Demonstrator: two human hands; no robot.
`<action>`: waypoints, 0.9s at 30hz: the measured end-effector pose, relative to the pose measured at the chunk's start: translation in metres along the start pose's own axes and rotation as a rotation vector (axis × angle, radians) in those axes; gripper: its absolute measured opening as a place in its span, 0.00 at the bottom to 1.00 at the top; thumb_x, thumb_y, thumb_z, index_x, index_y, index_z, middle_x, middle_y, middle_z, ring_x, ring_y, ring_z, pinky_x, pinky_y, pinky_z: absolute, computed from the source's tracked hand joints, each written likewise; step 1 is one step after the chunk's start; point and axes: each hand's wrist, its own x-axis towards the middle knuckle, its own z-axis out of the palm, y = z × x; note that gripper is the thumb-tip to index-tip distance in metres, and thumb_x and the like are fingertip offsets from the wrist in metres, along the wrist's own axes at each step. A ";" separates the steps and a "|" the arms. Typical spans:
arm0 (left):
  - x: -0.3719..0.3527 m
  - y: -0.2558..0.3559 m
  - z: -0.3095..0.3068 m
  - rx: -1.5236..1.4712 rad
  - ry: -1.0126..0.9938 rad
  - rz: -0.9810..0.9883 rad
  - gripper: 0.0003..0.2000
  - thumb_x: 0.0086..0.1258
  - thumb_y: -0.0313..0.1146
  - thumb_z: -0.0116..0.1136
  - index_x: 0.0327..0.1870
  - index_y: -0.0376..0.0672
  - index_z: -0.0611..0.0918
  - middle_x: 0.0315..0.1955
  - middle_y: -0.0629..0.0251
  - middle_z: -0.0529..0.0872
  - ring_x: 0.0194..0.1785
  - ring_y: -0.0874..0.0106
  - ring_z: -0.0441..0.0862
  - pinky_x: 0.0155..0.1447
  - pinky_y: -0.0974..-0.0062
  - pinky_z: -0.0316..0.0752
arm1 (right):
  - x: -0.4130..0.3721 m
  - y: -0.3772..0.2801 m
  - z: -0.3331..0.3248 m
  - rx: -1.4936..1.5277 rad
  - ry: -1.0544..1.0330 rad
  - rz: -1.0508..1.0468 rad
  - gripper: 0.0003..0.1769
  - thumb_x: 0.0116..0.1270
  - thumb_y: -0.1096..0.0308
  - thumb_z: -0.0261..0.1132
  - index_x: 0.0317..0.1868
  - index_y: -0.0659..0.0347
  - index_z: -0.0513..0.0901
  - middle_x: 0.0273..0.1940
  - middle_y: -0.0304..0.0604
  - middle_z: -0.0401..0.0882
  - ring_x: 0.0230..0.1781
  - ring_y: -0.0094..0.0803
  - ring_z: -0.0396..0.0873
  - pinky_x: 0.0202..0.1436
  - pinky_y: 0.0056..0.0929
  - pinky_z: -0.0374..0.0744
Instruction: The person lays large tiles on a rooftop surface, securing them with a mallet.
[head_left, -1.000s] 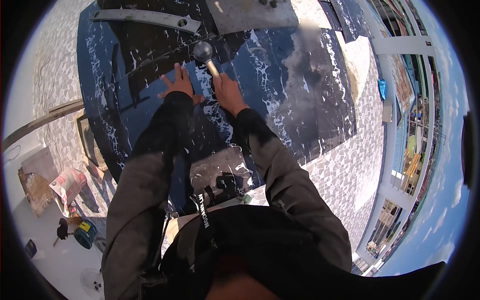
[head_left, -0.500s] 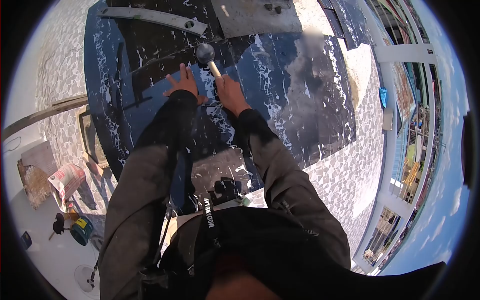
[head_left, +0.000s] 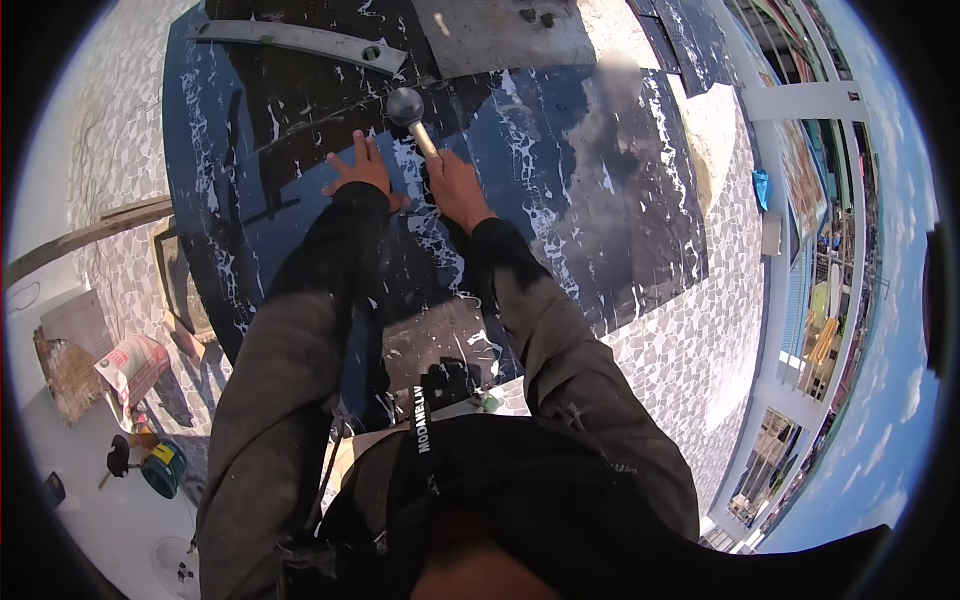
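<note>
A rubber mallet (head_left: 406,107) with a dark round head and a pale handle is in my right hand (head_left: 459,190), its head over the dark, shiny tiled surface (head_left: 480,130). White streaks run along the joints of that surface. My left hand (head_left: 362,172) lies on it with fingers spread, just left of the mallet handle, and holds nothing. Farther off, at the upper left, a long metal level (head_left: 300,43) rests on the tiles.
Around the dark surface is stone-patterned flooring (head_left: 665,365). On the left are a wooden plank (head_left: 90,235), a red and white sack (head_left: 135,370) and a green bucket (head_left: 163,469). A white railing (head_left: 790,400) runs along the right.
The view has shifted slightly. Both hands keep nearly the same places, my left hand still spread and my right still gripping the mallet.
</note>
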 end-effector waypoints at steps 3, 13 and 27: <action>0.002 -0.001 -0.001 -0.010 0.000 -0.001 0.63 0.48 0.56 0.77 0.79 0.46 0.45 0.80 0.69 0.36 0.79 0.39 0.40 0.64 0.29 0.66 | 0.005 0.009 0.005 -0.015 0.016 -0.009 0.21 0.75 0.53 0.48 0.43 0.64 0.76 0.37 0.68 0.81 0.42 0.70 0.76 0.47 0.61 0.73; 0.002 -0.002 0.002 0.004 -0.016 -0.018 0.62 0.48 0.58 0.76 0.80 0.46 0.45 0.80 0.70 0.35 0.78 0.38 0.40 0.63 0.28 0.66 | 0.014 -0.017 -0.003 -0.012 -0.008 -0.077 0.21 0.75 0.53 0.49 0.46 0.64 0.77 0.36 0.67 0.81 0.42 0.69 0.77 0.46 0.61 0.74; -0.003 -0.021 -0.003 -0.021 -0.001 0.055 0.64 0.48 0.63 0.73 0.80 0.48 0.42 0.80 0.70 0.33 0.79 0.42 0.36 0.65 0.25 0.59 | 0.038 0.010 0.015 -0.241 -0.091 -0.147 0.24 0.76 0.51 0.45 0.46 0.64 0.76 0.36 0.68 0.81 0.41 0.69 0.78 0.45 0.60 0.76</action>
